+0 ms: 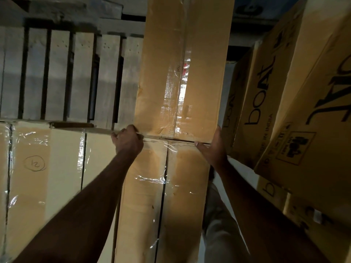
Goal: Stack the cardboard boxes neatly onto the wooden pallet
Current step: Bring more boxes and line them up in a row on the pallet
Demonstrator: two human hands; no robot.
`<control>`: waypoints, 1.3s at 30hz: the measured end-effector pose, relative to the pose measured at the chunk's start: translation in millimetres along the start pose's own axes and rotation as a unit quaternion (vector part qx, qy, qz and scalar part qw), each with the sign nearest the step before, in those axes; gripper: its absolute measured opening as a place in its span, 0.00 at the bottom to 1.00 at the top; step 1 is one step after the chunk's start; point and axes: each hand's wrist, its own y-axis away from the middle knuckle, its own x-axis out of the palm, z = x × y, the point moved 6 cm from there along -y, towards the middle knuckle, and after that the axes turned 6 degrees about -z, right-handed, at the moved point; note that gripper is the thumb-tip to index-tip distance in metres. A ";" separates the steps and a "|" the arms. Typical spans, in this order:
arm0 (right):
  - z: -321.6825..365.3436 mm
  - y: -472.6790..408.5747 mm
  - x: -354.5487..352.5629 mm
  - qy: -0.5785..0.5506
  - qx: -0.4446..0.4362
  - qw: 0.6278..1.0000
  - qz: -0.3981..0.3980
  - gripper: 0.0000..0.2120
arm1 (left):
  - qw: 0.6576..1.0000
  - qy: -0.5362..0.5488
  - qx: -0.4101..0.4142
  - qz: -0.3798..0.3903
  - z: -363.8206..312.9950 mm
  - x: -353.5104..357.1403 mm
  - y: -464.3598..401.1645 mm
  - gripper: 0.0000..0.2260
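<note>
Across the pallet (62,76) slats at upper left, we are setting a box (182,73) down at frame centre, left hand (128,138) fingers curled over its near corner, right hand (212,147) flat against its side, and squaring it comes next.

The held cardboard box (180,73) is matt brown card, its seam sealed with glossy clear tape that glares. The wooden pallet (62,73) is rough, dull grey planks. The printed boxes (284,92) beside it are smooth matt card with black ink.
</note>
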 end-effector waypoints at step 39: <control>148.2 205.2 -66.7 0.050 -0.155 0.986 -0.034 0.35 | 0.946 0.264 0.186 -0.013 -19.4 -200.0 209.4 0.27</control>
